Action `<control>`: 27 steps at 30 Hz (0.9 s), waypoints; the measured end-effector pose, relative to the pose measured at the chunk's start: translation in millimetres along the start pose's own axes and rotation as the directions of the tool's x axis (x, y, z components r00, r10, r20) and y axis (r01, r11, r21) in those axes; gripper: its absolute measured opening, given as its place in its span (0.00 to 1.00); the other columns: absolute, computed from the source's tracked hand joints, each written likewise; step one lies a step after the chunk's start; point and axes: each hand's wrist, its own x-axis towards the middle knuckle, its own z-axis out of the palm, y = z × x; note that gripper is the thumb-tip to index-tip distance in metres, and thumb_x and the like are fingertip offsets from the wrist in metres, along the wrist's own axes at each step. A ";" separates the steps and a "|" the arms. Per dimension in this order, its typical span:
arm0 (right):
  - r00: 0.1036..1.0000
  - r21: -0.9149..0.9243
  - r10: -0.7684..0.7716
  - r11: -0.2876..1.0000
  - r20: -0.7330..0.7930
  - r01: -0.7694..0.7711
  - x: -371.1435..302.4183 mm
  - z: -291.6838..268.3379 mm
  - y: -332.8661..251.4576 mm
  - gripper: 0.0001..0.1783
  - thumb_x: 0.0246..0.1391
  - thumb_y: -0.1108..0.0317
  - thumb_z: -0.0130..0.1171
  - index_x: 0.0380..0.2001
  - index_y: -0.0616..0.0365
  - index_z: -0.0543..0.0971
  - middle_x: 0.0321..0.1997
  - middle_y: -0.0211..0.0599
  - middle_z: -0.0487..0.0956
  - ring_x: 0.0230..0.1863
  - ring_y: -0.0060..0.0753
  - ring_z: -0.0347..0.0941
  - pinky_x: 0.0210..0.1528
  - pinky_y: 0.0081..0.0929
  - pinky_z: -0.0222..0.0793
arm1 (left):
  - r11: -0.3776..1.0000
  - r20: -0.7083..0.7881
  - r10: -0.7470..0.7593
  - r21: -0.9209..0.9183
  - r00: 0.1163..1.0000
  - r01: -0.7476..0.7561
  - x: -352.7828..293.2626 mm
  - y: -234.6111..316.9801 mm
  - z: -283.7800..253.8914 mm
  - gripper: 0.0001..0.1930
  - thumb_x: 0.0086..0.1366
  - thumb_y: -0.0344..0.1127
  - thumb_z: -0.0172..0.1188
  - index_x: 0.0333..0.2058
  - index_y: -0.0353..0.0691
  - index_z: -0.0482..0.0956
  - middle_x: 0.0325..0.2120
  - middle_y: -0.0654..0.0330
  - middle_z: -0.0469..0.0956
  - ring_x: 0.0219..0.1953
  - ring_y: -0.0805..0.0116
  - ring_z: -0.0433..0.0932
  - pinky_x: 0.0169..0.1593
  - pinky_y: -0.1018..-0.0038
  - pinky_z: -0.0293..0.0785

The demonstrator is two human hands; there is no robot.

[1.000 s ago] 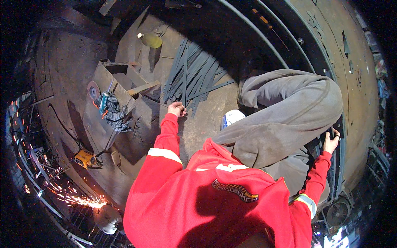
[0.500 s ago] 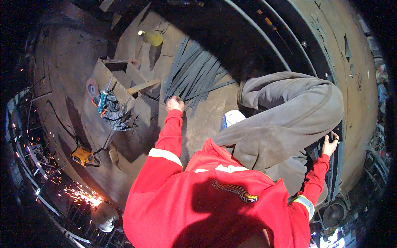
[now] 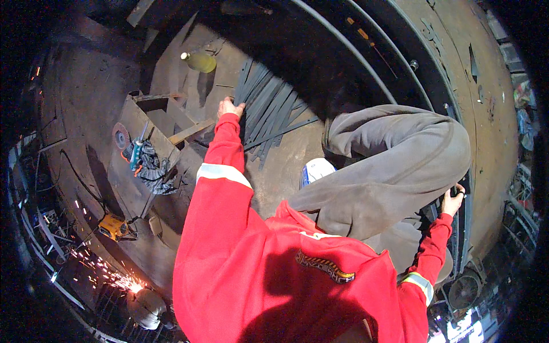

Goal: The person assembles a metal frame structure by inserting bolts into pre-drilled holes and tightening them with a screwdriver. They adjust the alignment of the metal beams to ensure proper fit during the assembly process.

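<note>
A fanned pile of flat dark metal strips (image 3: pixel 274 103) lies on the metal surface ahead of me. At the pile's left edge my left hand (image 3: pixel 230 107) is closed, thumb and fingers curled round the side of the strips. How many it grips is hidden. Far to the right, beside my bent knee, my right hand (image 3: pixel 453 201) is closed by the dark curved metal beam (image 3: pixel 464 166). Something small and dark shows between its fingers, too unclear to name.
Left of the pile stands an open metal box (image 3: pixel 163 117), near a grinding disc (image 3: pixel 120 136), a blue-handled tool (image 3: pixel 136 154) and a crumpled cloth (image 3: pixel 154 177). A yellow-green bottle (image 3: pixel 200 62) stands beyond. A screwdriver (image 3: pixel 366 37) lies far right. Sparks (image 3: pixel 128 281) fly near another person (image 3: pixel 146 308).
My left hand has moved away from me, from the near end of the strips up along their left side. My right hand stays by the beam. The view has shifted slightly.
</note>
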 end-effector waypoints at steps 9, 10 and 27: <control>1.000 -0.005 0.021 1.000 -0.010 -0.021 1.3 2.1 1.5 0.19 0.48 0.68 0.62 0.44 0.58 0.72 0.44 0.45 0.78 0.47 0.43 0.73 0.54 0.35 0.65 | 0.990 -0.061 0.125 -0.064 0.990 -0.129 0.8 -6.2 3.6 0.20 0.47 0.43 0.70 0.38 0.41 0.79 0.36 0.49 0.80 0.43 0.50 0.78 0.47 0.60 0.73; 1.000 -0.011 0.022 1.000 -0.010 -0.023 1.4 2.4 2.4 0.19 0.48 0.68 0.62 0.44 0.58 0.72 0.44 0.45 0.77 0.47 0.43 0.73 0.53 0.35 0.65 | 0.988 -0.075 0.124 -0.082 0.989 -0.130 0.3 -5.9 3.6 0.19 0.47 0.42 0.70 0.37 0.41 0.79 0.35 0.49 0.80 0.42 0.50 0.78 0.45 0.60 0.73; 1.000 -0.075 0.005 0.997 -0.020 -0.006 5.4 6.5 12.6 0.22 0.50 0.59 0.64 0.44 0.58 0.71 0.44 0.46 0.77 0.47 0.43 0.73 0.53 0.36 0.65 | 0.959 -0.421 0.098 -0.202 0.902 -0.198 13.2 -56.5 -1.7 0.20 0.46 0.33 0.68 0.40 0.37 0.77 0.33 0.50 0.79 0.40 0.50 0.78 0.45 0.60 0.73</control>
